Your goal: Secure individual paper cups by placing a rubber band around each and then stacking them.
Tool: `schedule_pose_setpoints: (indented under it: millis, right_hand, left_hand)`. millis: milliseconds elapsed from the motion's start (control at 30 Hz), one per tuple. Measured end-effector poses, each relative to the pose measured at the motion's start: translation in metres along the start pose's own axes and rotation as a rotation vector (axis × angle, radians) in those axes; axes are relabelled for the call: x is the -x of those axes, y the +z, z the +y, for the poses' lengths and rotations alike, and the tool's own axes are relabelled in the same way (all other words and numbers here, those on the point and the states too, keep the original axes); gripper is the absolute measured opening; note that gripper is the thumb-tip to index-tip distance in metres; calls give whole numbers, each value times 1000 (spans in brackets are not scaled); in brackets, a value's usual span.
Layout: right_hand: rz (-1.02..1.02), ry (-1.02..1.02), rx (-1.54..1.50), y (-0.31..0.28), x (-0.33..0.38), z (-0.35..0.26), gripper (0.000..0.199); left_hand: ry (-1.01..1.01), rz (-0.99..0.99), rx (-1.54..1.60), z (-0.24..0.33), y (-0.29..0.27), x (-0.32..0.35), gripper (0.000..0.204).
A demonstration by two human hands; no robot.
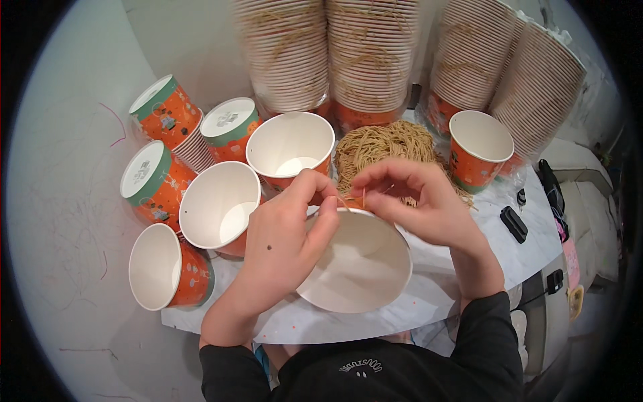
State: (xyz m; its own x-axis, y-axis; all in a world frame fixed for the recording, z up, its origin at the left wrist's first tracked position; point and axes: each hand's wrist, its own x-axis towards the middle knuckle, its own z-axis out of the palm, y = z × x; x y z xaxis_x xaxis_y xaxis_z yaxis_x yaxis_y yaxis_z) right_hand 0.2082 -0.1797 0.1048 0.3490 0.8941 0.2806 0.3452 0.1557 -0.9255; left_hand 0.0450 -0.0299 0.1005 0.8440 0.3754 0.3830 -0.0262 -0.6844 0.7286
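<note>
Both hands meet at the far rim of a white-lined paper bowl [358, 264], which sits tilted toward the person at the near edge of the worktop [429, 301]. The left hand [284, 244] curls over the rim from the left, thumb and fingers pinched together on it. The right hand [418, 201] comes from the right, its fingertips pinching the same spot, where a thin straw-coloured string [347, 202] shows between them. Just behind the hands lies a bundle of strings [385, 147]. Open orange bowls [221, 204] stand to the left, some lying on their sides; another bowl [479, 151] stands to the right. Tall bowl stacks [328, 53] rise at the back. A black clip [514, 223] lies near the right wrist.
</note>
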Motion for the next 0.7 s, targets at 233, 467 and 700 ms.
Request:
schedule_pose_setpoints:
  millis: [233,467,700]
  right_hand:
    - [14,-261,327,14,8,-6,16]
    - [-138,-202,107,-3,4,-5,11]
    - [-233,-229,210,-3,3,-11,9]
  left_hand:
    - [-24,25,210,-8,3,-1,10]
    - [-265,-591,612,-35,-4,-18,31]
    - [-523,-612,1210,-42,19,-24,48]
